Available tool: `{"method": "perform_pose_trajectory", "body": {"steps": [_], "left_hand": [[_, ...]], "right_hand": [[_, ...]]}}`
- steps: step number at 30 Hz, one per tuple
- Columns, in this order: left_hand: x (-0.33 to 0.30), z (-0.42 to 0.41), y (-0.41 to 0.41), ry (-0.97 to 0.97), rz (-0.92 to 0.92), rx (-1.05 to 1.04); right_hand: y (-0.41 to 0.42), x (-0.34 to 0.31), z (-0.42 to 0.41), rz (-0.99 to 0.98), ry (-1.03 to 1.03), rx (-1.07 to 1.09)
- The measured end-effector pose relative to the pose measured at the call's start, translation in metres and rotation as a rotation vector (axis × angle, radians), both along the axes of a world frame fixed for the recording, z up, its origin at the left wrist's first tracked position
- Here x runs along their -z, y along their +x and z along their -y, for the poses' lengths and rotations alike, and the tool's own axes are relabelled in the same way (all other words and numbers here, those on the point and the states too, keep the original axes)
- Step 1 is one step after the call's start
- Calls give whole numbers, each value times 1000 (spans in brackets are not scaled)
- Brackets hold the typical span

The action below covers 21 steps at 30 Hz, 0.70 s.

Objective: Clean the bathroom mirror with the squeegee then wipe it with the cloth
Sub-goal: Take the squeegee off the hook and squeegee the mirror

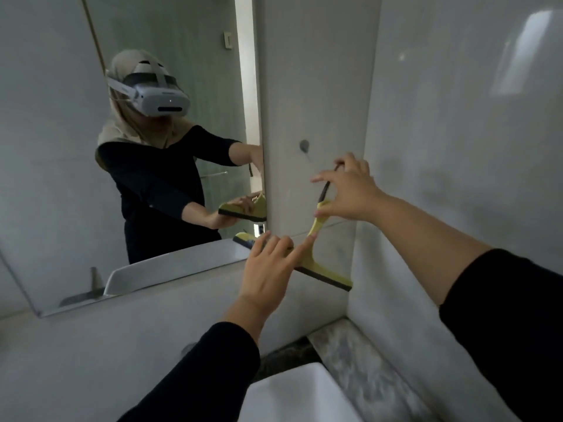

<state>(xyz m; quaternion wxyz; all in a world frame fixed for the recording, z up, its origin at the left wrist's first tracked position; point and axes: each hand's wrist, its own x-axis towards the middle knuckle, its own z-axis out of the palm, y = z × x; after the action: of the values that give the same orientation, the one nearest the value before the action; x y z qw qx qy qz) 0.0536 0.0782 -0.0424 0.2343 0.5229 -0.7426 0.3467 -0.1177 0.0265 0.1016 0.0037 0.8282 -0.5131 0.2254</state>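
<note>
Right grip (347,190) pinches the dark loop at the top of the squeegee (316,254) handle, thumb and fingertips narrow around it, just below a wall hook (304,145). Left grip (268,263) is spread open, fingers laid flat on the yellow head beside the handle's foot, steadying it and not closed around anything. So the squeegee sits against the white tiled pillar right of the mirror (91,208), its black blade lowest and tilted down to the right. No cloth shows in view.

Judging from this, the step in hand is either freeing the tool from the hook or hanging it there; the picture alone cannot settle which. To do it well, the right grip should carry the loop clear of the hook rather than tug sideways, while the left takes the weight of the head so the blade does not scrape the tile. For a mirror stroke, the handle wants a full fist, blade edge flat to the glass, starting at the top corner and drawn in overlapping passes. A basin (292,397) lies below, so a dropped tool would land there.
</note>
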Motion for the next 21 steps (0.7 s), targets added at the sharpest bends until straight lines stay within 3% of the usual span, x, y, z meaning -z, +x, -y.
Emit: {"method": "perform_pose_trajectory", "body": {"steps": [3, 6, 14, 21], "left_hand": [[5, 8, -13, -3, -105, -48], [10, 19, -26, -2, -211, -74], [14, 57, -49, 106, -396, -145], [13, 81, -45, 332, -401, -140]], "right_hand": [[23, 5, 17, 459, 49, 42], [44, 10, 34, 675, -72, 132], [70, 9, 72, 745, -124, 55], [68, 18, 92, 751, -97, 74]]}}
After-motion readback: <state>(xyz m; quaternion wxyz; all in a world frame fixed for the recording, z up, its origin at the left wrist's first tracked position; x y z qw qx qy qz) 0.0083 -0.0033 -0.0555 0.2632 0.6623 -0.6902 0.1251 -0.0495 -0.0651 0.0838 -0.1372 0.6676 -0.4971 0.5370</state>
